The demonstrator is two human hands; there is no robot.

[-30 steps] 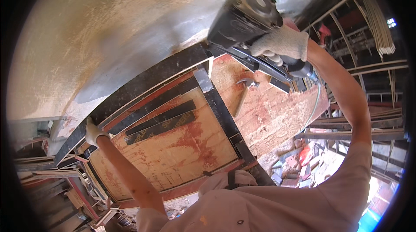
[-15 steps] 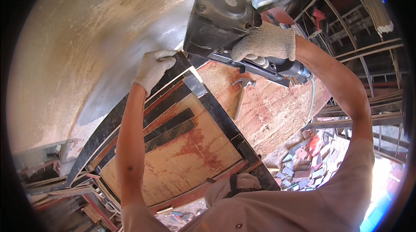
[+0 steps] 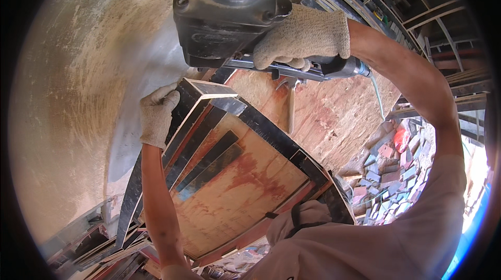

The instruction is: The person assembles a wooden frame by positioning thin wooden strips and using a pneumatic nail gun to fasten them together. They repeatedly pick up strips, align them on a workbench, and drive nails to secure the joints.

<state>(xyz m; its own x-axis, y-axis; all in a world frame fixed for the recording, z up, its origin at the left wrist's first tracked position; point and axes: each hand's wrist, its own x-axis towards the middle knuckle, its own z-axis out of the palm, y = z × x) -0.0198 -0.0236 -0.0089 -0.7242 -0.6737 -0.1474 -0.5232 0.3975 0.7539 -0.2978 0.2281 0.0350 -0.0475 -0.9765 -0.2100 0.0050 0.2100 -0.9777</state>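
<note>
My left hand, in a pale knit glove, grips the outer edge of a long black-faced plywood strip along the left side of a wooden frame. My right hand, gloved too, is closed round the handle of a large black nail gun. The gun hangs above the frame's upper corner, visibly apart from my left hand. A short end piece with pale cut edges meets the strip at that corner. Inside the frame lies a plywood panel with reddish stains and loose dark strips.
Beyond the frame a hammer rests on a dusty plywood surface. A thin air hose runs down from the gun. Wood offcuts are heaped at right. A large curved sheet rises at left; timber racks stand at upper right.
The nail gun and my right hand have moved left and up, looming larger. My left hand has shifted left and down with the strip's corner. The view of the frame has turned slightly.
</note>
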